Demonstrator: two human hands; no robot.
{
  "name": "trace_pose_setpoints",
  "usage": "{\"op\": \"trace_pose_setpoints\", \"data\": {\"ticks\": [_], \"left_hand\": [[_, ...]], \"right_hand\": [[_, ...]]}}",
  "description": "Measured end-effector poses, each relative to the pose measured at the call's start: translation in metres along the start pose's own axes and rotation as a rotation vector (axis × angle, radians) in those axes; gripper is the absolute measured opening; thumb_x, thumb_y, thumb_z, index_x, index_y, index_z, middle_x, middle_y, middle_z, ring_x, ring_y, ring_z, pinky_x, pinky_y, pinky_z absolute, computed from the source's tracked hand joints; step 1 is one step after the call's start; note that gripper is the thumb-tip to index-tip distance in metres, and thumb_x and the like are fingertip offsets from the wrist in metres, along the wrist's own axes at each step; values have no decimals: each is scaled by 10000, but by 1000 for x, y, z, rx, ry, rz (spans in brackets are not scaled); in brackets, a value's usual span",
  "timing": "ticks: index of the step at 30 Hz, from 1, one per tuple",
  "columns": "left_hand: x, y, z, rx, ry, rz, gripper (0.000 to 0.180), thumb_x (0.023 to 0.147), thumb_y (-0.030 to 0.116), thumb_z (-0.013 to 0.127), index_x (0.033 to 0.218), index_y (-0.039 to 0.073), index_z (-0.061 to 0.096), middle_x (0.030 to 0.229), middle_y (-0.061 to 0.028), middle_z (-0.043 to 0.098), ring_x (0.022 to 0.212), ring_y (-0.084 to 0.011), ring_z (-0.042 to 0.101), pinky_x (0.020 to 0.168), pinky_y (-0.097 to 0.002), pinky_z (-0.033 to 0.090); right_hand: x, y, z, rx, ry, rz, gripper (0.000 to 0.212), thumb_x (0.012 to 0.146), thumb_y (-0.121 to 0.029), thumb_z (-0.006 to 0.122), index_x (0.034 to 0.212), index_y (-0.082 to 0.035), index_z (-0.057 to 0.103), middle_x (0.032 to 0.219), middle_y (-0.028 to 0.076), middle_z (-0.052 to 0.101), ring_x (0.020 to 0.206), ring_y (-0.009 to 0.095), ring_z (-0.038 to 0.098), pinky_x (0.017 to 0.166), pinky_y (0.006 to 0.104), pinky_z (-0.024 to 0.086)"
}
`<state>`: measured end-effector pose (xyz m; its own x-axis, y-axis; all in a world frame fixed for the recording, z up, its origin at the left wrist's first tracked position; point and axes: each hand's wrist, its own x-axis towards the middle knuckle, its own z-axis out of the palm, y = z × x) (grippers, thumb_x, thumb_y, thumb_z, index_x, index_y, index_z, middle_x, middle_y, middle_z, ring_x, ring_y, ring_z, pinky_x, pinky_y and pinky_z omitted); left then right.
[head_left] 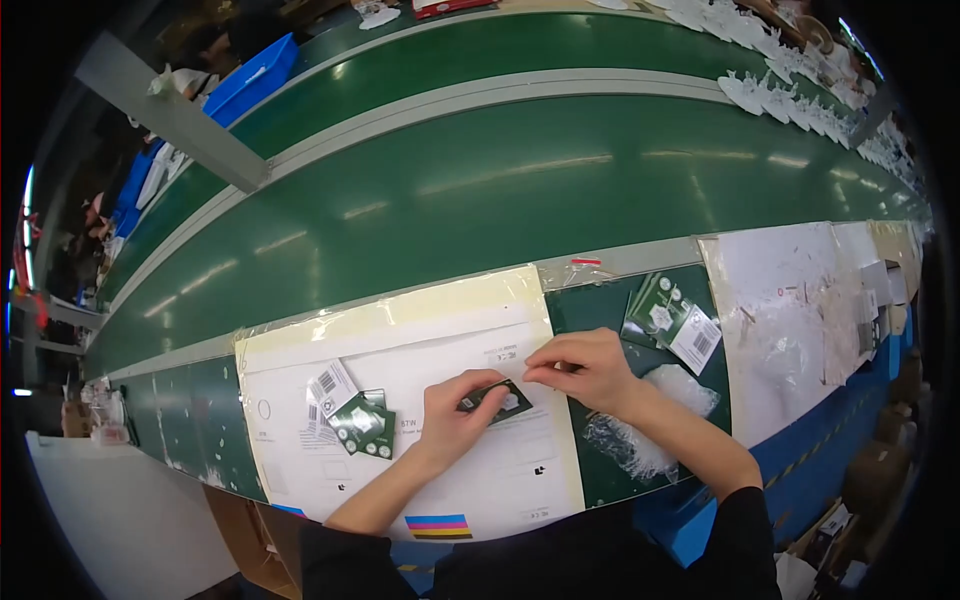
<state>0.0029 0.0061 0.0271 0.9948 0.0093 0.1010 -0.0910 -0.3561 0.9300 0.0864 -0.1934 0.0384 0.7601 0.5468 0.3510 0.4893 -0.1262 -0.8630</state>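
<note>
My left hand (452,412) is closed on a small dark green printed card (512,403), with the thumb lying across its face. Just to the right, my right hand (592,368) pinches finger and thumb together close to the card's upper corner. Whatever is between those fingertips is too small to make out. Left of my hands lies a loose pile of green and white cards (362,425), some with barcodes. Beyond my right hand rests another stack of green cards (655,312). A heap of clear plastic bags (655,420) sits beside my right forearm.
Under my hands a large white printed sheet (400,345) is taped to the green bench. A long green conveyor belt (430,180) runs past the bench. White sheeting (780,300) covers the bench at right. Rows of clear plastic pieces (790,105) stand at far right; a blue bin (250,78) is far left.
</note>
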Motion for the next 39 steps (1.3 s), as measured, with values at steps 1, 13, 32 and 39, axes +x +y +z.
{"op": "trace_pose_setpoints", "data": {"ticks": [1,13,32,39], "left_hand": [[-3,-2,-1,-2,7,-7,134,810,45,697,926,-4,653,778,-80,682,673,-113,639,616,-226,500],[-2,-6,-2,-55,-38,-2,120,823,30,681,924,-16,637,766,-64,673,680,-92,620,611,-213,493],[-4,-9,-1,-111,-118,18,345,801,-8,700,1108,2,545,834,-91,704,761,-115,661,696,-220,507],[-4,-6,-2,-101,-145,54,372,795,-6,709,1124,3,536,844,-97,706,761,-123,670,671,-217,518]], "right_hand": [[0,1,3,9,-5,-14,135,742,-122,765,815,-40,688,755,55,682,583,155,622,491,242,470],[-2,4,4,64,-48,-60,166,698,-100,805,804,-34,695,712,49,672,515,108,571,462,214,422],[-2,1,3,105,-142,40,148,739,-124,774,828,-39,691,731,47,669,552,128,585,482,224,440],[-3,5,5,98,-135,11,172,703,-83,799,828,-28,695,709,46,667,512,104,549,474,212,414]]}}
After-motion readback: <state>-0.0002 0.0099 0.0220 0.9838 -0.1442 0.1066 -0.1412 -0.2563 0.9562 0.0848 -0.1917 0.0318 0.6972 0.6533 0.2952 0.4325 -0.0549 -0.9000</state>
